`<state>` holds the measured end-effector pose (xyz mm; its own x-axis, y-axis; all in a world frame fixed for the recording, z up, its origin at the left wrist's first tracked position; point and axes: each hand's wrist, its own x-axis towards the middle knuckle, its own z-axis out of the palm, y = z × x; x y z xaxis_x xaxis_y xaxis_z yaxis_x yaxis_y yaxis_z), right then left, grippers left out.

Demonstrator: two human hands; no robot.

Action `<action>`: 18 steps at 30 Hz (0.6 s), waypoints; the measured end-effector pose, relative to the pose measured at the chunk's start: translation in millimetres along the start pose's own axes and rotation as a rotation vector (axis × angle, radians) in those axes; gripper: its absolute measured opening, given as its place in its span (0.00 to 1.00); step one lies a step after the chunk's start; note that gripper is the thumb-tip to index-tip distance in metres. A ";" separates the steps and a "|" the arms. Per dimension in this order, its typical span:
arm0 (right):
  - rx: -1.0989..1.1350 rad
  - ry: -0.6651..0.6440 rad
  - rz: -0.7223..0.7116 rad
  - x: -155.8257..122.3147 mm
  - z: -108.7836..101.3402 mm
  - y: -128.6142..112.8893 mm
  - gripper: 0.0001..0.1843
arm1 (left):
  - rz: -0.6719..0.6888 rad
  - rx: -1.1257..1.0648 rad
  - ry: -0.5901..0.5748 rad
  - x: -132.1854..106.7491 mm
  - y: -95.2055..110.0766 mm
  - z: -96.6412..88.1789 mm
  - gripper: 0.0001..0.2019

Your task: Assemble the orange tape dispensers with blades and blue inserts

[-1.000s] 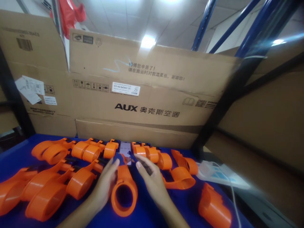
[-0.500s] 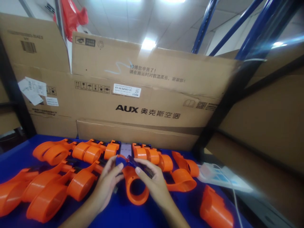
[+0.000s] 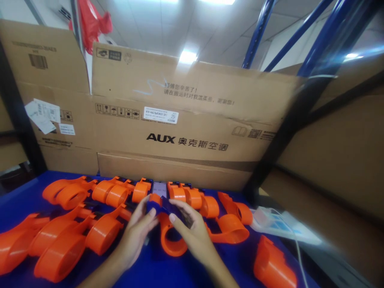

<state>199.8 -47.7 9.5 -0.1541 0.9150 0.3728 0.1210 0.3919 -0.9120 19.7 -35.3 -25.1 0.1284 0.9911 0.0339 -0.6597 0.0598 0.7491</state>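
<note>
My left hand (image 3: 139,226) is closed, its thumb and fingers pinching a small dark blue piece with an orange top (image 3: 154,200). Opposite it, my right hand (image 3: 190,224) grips a dark blue flat piece (image 3: 168,206) between thumb and fingers. The two pieces meet or nearly touch; whether they are joined I cannot tell. Just below, between my hands, is an orange plastic ring with an arm (image 3: 174,253). Its upper end is hidden behind my fingers and the blue pieces, so what supports it does not show.
Several orange ring parts with dark clips (image 3: 102,236) lie on the blue table (image 3: 132,276) at left. More orange rings (image 3: 231,228) are at right. Behind stand a phone (image 3: 159,189) and a large cardboard sheet (image 3: 192,160). A white power strip with cable (image 3: 285,226) lies right.
The blue pieces in my two hands have come closer together, narrowing the gap between them. The orange ring below has shifted slightly up. The surrounding parts stay put.
</note>
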 end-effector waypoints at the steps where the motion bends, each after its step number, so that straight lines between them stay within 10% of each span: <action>1: -0.009 -0.008 -0.016 -0.7 -0.1 -0.3 0.21 | 0.006 -0.007 -0.001 -0.2 -0.2 -1.1 0.28; 10: -0.385 -0.081 -0.166 -1.9 -6.3 -8.1 0.25 | 0.068 -0.049 -0.226 -6.3 4.0 -3.8 0.33; 18: -0.790 0.014 -0.445 -2.7 -6.9 -0.5 0.34 | 0.224 0.294 0.002 2.5 5.5 -6.9 0.29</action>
<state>207.0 -49.7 10.1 -0.3358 0.6625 0.6696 0.6919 0.6558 -0.3019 11.3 -31.6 -25.4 0.0028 0.9761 0.2173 -0.4304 -0.1950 0.8813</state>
